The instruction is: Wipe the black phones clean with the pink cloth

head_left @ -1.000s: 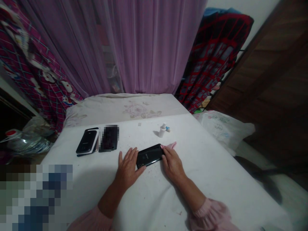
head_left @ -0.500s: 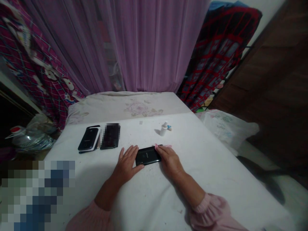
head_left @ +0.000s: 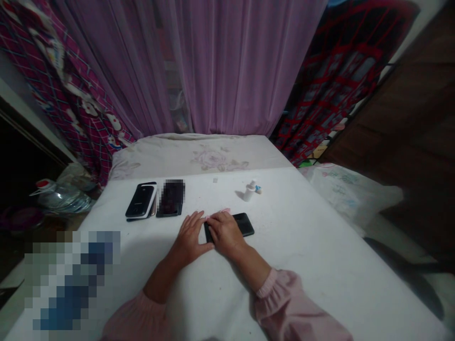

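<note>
Right hand (head_left: pixel 223 232) lying flat over near end of black smartphone (head_left: pixel 241 224), no clamp visible. Left hand (head_left: pixel 190 235) open, fingers spread, just beside it; hands close together. Phone flat on white bedsheet (head_left: pixel 284 265), pink strip (head_left: pixel 221 211) at right fingertips. Left of hands: stacked phones (head_left: pixel 141 200), pixelated phone (head_left: pixel 171 198). Ahead: small white bottle (head_left: pixel 249 191), small blue-white item (head_left: pixel 259 190). Beyond: pillow (head_left: pixel 202 158), purple curtain (head_left: pixel 227 61). Near left edge: plastic bottle (head_left: pixel 62 200), pixelated patch (head_left: pixel 71 279). Nothing between hands and phone.
</note>
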A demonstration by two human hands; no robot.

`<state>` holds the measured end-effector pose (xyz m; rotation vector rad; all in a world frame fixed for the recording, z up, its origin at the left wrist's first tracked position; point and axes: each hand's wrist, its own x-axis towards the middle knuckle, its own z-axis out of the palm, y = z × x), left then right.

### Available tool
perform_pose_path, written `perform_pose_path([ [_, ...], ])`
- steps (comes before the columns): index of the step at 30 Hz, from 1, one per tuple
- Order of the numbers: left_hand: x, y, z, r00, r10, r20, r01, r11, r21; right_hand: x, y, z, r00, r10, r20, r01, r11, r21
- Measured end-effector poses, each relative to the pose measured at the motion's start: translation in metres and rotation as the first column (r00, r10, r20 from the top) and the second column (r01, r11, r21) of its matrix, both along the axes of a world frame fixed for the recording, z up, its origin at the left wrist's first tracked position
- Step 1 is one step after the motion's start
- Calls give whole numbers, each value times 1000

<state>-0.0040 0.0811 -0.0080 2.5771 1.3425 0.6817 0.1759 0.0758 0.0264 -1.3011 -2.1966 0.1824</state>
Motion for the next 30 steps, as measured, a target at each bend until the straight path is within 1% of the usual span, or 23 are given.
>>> perform_pose_path([
  [2, 1, -1, 0, 1000, 25, 6, -25, 1000, -9, -1, -4, 1, 999, 29, -14, -29, 1000, 2],
  [4, 1, -2, 2, 999, 33, 3, -33, 999, -30, 4, -9, 0, 995, 93, -38, -92, 996, 20],
  [7, 1, -3, 6, 1000, 22, 0, -22, 998, -58, 20, -18, -1, 976, 207, -65, -203, 977, 59],
  [10, -1, -4, 8, 1000, 0, 6, 0, 997, -80, 42, -26, -3, 966, 243, -89, -234, 967, 100],
  [12, -2, -4, 9, 1000, -13, 10, 14, 996, -89, 61, -28, -6, 972, 201, -124, -186, 975, 123],
  [15, -2, -4, 10, 1000, -19, 11, 20, 996, -85, 85, -26, -13, 988, 48, -149, -28, 991, 131],
  [17, -3, -3, 10, 1000, -21, 6, 21, 997, -80, 96, -21, -19, 985, -63, -160, 85, 987, 138],
  [19, -4, -3, 9, 1000, -28, -2, 28, 996, -79, 100, -16, -24, 976, -125, -178, 152, 978, 146],
  [22, -5, -2, 3, 999, -38, -11, 37, 997, -73, 101, -12, -28, 974, -132, -186, 160, 977, 144],
  [25, -6, 0, -4, 1000, -30, -7, 30, 999, -40, 101, -13, -26, 978, -128, -165, 150, 981, 126],
  [28, -7, 3, -6, 999, 18, 31, -18, 1000, 6, 103, -16, -16, 983, -123, -136, 136, 987, 88],
  [30, -6, 6, -2, 992, 96, 76, -100, 994, 49, 102, -19, -7, 989, -92, -115, 95, 995, 25],
])
